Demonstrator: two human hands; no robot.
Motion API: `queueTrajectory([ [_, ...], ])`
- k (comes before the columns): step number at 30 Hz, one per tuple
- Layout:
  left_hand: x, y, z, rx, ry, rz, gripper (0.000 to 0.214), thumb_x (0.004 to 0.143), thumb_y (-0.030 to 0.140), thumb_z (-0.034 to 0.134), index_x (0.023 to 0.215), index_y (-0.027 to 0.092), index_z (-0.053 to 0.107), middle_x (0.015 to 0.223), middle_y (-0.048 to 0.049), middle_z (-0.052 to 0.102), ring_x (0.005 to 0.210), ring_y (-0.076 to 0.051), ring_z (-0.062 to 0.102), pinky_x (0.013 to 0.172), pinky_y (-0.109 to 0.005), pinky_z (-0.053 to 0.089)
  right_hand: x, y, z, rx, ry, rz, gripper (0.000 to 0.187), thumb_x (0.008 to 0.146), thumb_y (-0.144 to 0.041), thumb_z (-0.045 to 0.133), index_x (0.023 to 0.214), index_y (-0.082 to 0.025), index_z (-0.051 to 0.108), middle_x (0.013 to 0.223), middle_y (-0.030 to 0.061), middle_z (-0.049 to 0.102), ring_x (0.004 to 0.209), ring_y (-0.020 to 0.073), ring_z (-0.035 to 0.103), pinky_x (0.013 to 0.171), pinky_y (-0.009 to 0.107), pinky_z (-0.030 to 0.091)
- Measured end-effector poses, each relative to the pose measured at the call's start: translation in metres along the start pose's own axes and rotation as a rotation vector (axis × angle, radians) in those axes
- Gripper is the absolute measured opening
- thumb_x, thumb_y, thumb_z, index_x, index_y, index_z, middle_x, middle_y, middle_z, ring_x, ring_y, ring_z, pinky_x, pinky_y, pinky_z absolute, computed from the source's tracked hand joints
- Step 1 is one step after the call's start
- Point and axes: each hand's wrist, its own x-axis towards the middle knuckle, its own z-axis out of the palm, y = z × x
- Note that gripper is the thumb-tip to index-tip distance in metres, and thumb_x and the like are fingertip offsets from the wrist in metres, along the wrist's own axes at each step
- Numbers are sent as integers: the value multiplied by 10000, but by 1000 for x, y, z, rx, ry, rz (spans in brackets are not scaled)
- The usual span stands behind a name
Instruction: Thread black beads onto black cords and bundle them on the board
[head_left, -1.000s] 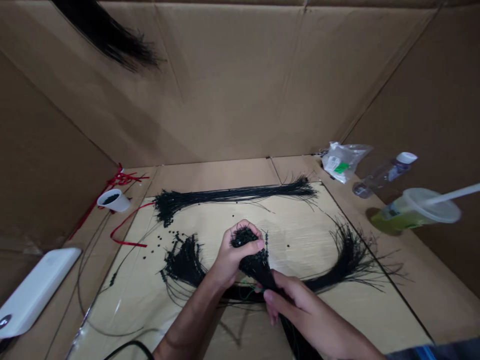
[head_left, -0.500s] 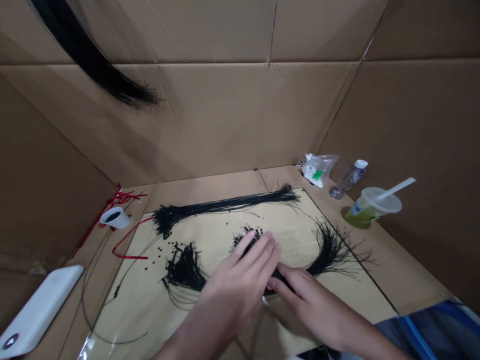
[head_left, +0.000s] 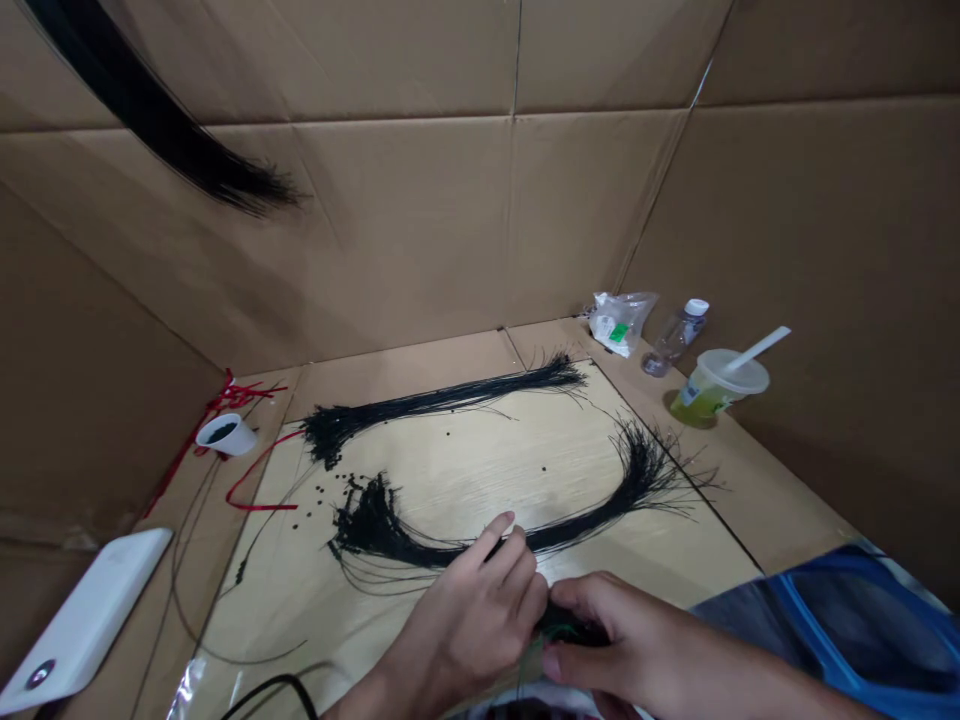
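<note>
My left hand (head_left: pixel 484 605) is closed, fingers curled, low in the middle of the view. Whatever lies inside its grip is hidden. Close against it on the right, my right hand (head_left: pixel 600 630) pinches a dark bundle (head_left: pixel 571 622) between thumb and fingers; a trace of green shows on it. Just beyond the hands, a curved bundle of thin black wires (head_left: pixel 574 530) lies on the board, its left end thick with small black tips and its right end fanned out. A straighter black wire bundle (head_left: pixel 442 400) lies farther back.
A white cup of black bits (head_left: pixel 229 435), red ribbon (head_left: pixel 259 480) and a white device (head_left: pixel 86 620) are at left. A plastic bag (head_left: pixel 621 322), a bottle (head_left: pixel 675 338) and a drink cup with straw (head_left: pixel 720 388) stand at right. Another black bundle (head_left: pixel 165 130) hangs at upper left.
Both hands have come down toward me, off the curved bundle. The cluster of black tips beyond my left hand has gone from there. A black curved strand now shows at bottom left.
</note>
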Motion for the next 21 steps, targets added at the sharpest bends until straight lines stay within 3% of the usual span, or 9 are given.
queueTrajectory([
  [3, -5, -3, -6, -58, -43, -72, 115, 986, 234, 623, 886, 182, 643, 877, -47, 629, 985, -266, 586, 1248, -506, 274, -7, 4, -1, -39, 55, 9, 432, 949, -529, 705, 1183, -167, 667, 731, -31, 621, 596, 131, 590, 530, 213, 406],
  [8, -9, -12, -16, -122, -130, -194, 224, 955, 400, 708, 890, 198, 636, 878, -42, 628, 952, -273, 561, 1174, -525, 355, -19, -11, -3, -177, 52, 40, 425, 1039, -602, 536, 1001, -184, 606, 608, -57, 547, 547, 131, 585, 562, 221, 456],
  [12, -17, -25, -23, -143, -110, -229, 143, 939, 309, 727, 932, 191, 646, 910, -56, 651, 980, -283, 579, 1138, -529, 392, -31, -24, -9, -335, 119, 28, 392, 1029, -577, 559, 976, -200, 653, 877, -11, 621, 571, 101, 641, 726, 269, 559],
  [14, -22, -36, -27, -139, -77, -256, 65, 937, 230, 703, 950, 192, 652, 933, -70, 672, 1001, -295, 594, 1132, -551, 393, -38, -25, -14, -369, 153, 42, 414, 1003, -614, 585, 1034, -214, 687, 1014, 11, 621, 584, 99, 666, 728, 273, 572],
  [17, -25, -53, -32, -153, -31, -330, 103, 932, 164, 689, 1021, 211, 669, 1084, -98, 719, 1131, -328, 608, 1153, -579, 367, -42, -21, -16, -355, 189, 24, 513, 981, -705, 564, 1022, -216, 714, 1013, 27, 646, 608, 123, 674, 680, 266, 582],
  [19, -24, -55, -33, -169, 23, -441, 280, 913, 159, 727, 1179, 227, 671, 1303, -122, 697, 1295, -362, 558, 1192, -596, 317, -40, -18, -13, -333, 280, -39, 557, 973, -742, 541, 1034, -229, 749, 980, 44, 686, 752, 184, 717, 781, 290, 607],
  [21, -21, -44, -32, -167, 149, -618, 519, 898, 200, 767, 1387, 234, 596, 1483, -156, 600, 1419, -405, 460, 1205, -627, 276, -36, -15, -5, -299, 410, -111, 590, 955, -761, 546, 1152, -258, 783, 1006, 71, 735, 955, 252, 733, 927, 339, 604],
])
